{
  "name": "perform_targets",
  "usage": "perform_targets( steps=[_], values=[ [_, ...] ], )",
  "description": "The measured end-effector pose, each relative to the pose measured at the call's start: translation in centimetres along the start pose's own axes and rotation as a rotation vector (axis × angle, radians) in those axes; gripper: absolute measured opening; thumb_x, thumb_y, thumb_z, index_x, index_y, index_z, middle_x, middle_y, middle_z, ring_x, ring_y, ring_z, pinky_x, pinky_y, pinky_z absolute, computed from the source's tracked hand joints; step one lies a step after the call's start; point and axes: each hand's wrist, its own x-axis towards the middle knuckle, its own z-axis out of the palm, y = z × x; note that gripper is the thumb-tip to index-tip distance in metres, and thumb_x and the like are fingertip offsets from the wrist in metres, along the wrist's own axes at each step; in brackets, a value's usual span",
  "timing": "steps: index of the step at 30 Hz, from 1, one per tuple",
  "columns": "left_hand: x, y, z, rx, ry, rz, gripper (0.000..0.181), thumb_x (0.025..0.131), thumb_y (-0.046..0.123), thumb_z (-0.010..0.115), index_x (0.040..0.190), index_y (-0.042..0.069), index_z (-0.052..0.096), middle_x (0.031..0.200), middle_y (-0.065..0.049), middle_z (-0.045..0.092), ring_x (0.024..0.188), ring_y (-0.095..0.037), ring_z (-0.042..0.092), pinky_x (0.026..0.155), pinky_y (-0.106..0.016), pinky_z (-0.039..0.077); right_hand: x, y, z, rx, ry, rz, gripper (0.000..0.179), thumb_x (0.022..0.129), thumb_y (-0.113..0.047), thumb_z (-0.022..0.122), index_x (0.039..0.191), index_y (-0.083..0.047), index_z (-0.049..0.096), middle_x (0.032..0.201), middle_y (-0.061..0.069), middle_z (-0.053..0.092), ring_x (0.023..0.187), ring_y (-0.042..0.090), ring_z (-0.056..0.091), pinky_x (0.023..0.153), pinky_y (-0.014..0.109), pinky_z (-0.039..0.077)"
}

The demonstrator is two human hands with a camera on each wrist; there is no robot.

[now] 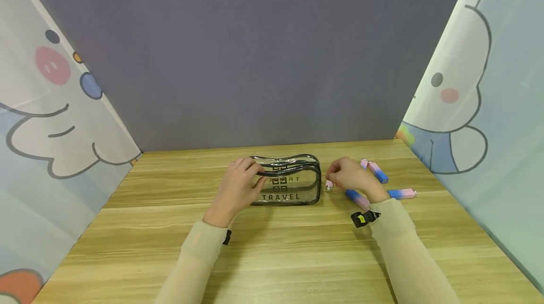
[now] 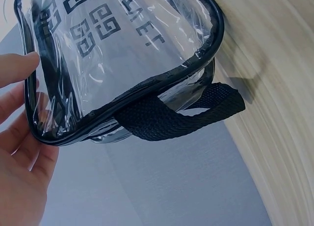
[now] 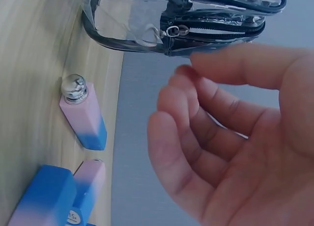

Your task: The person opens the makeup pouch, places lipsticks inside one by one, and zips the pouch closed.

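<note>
A clear plastic toiletry bag [image 1: 289, 190] with black piping and the word TRAVEL stands on the table. My left hand [image 1: 241, 186] grips its upper left edge, thumb in front and fingers behind; a black strap handle [image 2: 171, 120] shows in the left wrist view. To the bag's right, my right hand [image 1: 348, 174] hovers with loosely curled fingers and nothing visible between them. Below that hand lies a pink-and-blue square tube [image 3: 84, 115] with a silver knob. The bag's zipper pull [image 3: 172, 31] hangs free near the thumb.
More pink-and-blue tubes lie right of the bag: one [image 1: 378, 172] at the back, one [image 1: 401, 193] farther right, and one [image 1: 358, 198] beneath my right wrist. A grey panel [image 1: 263, 58] stands behind the wooden table [image 1: 289, 252], with printed curtains [image 1: 505, 96] at both sides.
</note>
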Motion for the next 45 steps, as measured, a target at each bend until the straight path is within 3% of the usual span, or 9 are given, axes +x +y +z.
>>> perform_targets(
  steps=[8, 20, 28, 29, 31, 33, 36, 39, 45],
  values=[
    [-0.1, -0.1, 0.0, -0.009, 0.002, 0.009, 0.016, 0.082, 0.013, 0.086, 0.092, 0.01, 0.073, 0.092, -0.003, 0.066, 0.085, -0.023, 0.059, 0.08, -0.04, 0.05, -0.3, -0.7, -0.2, -0.214, 0.095, 0.029, 0.014, 0.096, -0.014, 0.062, 0.099, -0.003, 0.07, 0.094, 0.008, 0.067, 0.08, 0.022, 0.057, 0.07, 0.036, 0.048],
    [0.1, 0.0, -0.1, -0.01, -0.008, 0.003, 0.015, 0.083, 0.012, 0.085, 0.093, 0.01, 0.073, 0.093, -0.004, 0.067, 0.086, -0.024, 0.06, 0.081, -0.04, 0.05, -1.2, -0.4, -0.2, -0.369, 0.108, 0.053, 0.011, 0.093, -0.016, 0.066, 0.089, -0.006, 0.065, 0.079, 0.005, 0.061, 0.068, 0.021, 0.054, 0.062, 0.035, 0.045],
    [0.0, 0.0, 0.0, -0.013, -0.011, 0.002, 0.015, 0.084, 0.012, 0.084, 0.093, 0.01, 0.073, 0.093, -0.003, 0.067, 0.086, -0.024, 0.06, 0.081, -0.039, 0.05, -2.3, 0.6, 0.0, -0.477, 0.135, 0.029, 0.035, 0.083, -0.012, 0.066, 0.063, -0.019, 0.037, 0.058, -0.006, 0.028, 0.052, 0.011, 0.025, 0.049, 0.026, 0.021],
    [0.0, 0.0, 0.0, -0.013, -0.01, 0.002, 0.015, 0.084, 0.012, 0.084, 0.093, 0.01, 0.073, 0.093, -0.003, 0.067, 0.086, -0.024, 0.06, 0.081, -0.04, 0.05, -2.4, 0.8, 0.1, -0.482, 0.138, 0.024, 0.036, 0.083, -0.012, 0.066, 0.063, -0.018, 0.037, 0.058, -0.005, 0.029, 0.052, 0.011, 0.025, 0.049, 0.028, 0.023],
    [0.1, -0.1, -0.1, -0.016, -0.005, 0.004, 0.015, 0.084, 0.012, 0.085, 0.093, 0.01, 0.073, 0.093, -0.004, 0.067, 0.086, -0.024, 0.06, 0.081, -0.04, 0.05, -2.7, 1.1, 0.1, -0.509, 0.141, 0.02, 0.036, 0.083, -0.012, 0.067, 0.061, -0.017, 0.038, 0.057, -0.004, 0.031, 0.052, 0.011, 0.026, 0.055, 0.035, 0.044],
    [0.1, -0.1, -0.1, -0.018, -0.001, 0.006, 0.015, 0.083, 0.011, 0.085, 0.093, 0.01, 0.073, 0.093, -0.004, 0.067, 0.086, -0.024, 0.06, 0.081, -0.04, 0.05, -3.0, 1.5, 0.2, -0.52, 0.134, 0.02, 0.034, 0.083, -0.013, 0.067, 0.061, -0.016, 0.041, 0.056, -0.003, 0.035, 0.051, 0.012, 0.029, 0.063, 0.04, 0.046],
    [0.1, -0.1, -0.1, -0.019, 0.0, 0.008, 0.015, 0.083, 0.011, 0.085, 0.093, 0.01, 0.073, 0.092, -0.003, 0.067, 0.085, -0.023, 0.059, 0.08, -0.039, 0.05, -3.4, 1.9, 0.3, -0.501, 0.116, 0.04, 0.029, 0.084, -0.012, 0.066, 0.062, -0.013, 0.047, 0.054, -0.001, 0.043, 0.046, 0.012, 0.036, 0.061, 0.039, 0.05],
    [0.1, -0.1, -0.1, -0.018, -0.002, 0.009, 0.015, 0.083, 0.011, 0.085, 0.093, 0.01, 0.073, 0.092, -0.003, 0.066, 0.084, -0.023, 0.059, 0.078, -0.039, 0.049, -3.8, 2.5, 0.5, -0.456, 0.106, 0.065, 0.019, 0.084, -0.009, 0.064, 0.07, -0.009, 0.053, 0.056, 0.002, 0.051, 0.041, 0.012, 0.045, 0.041, 0.025, 0.034],
    [0.0, 0.0, -0.2, -0.008, -0.01, 0.003, 0.014, 0.084, 0.012, 0.084, 0.093, 0.01, 0.073, 0.093, -0.003, 0.066, 0.085, -0.023, 0.06, 0.078, -0.038, 0.049, -4.0, 3.5, 0.8, -0.46, 0.122, 0.103, 0.016, 0.089, -0.014, 0.063, 0.076, -0.008, 0.054, 0.061, 0.003, 0.051, 0.044, 0.014, 0.048, 0.043, 0.028, 0.037]
  ],
)
